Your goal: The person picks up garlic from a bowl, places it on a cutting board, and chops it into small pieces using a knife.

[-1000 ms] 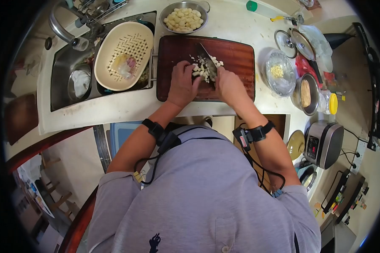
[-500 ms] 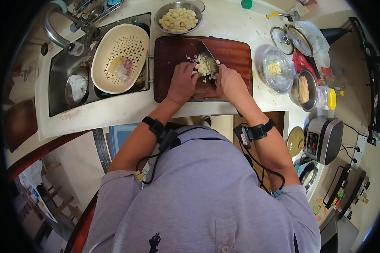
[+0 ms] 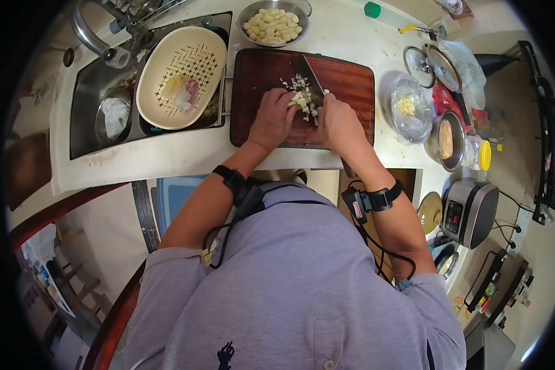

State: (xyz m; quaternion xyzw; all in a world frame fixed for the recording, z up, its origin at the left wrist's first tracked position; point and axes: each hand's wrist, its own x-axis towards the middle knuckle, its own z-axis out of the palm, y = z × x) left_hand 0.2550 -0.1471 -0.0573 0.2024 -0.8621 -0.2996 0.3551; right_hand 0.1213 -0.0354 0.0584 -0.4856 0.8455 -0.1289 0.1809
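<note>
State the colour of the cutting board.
The cutting board is reddish-brown, showing best in the head view.

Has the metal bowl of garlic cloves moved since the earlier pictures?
No. Against the sink, the metal bowl of garlic cloves keeps its place, behind the cutting board; the whole view shifted slightly.

has a metal sink (image 3: 85,123) left of the left hand (image 3: 271,117) and a pale counter (image 3: 345,37) beyond the right hand (image 3: 340,120). shows a cream wall (image 3: 513,172) with a white socket (image 3: 522,228) farther right, and pale floor (image 3: 98,216) and wooden furniture (image 3: 83,290) behind and left of both hands.
</note>
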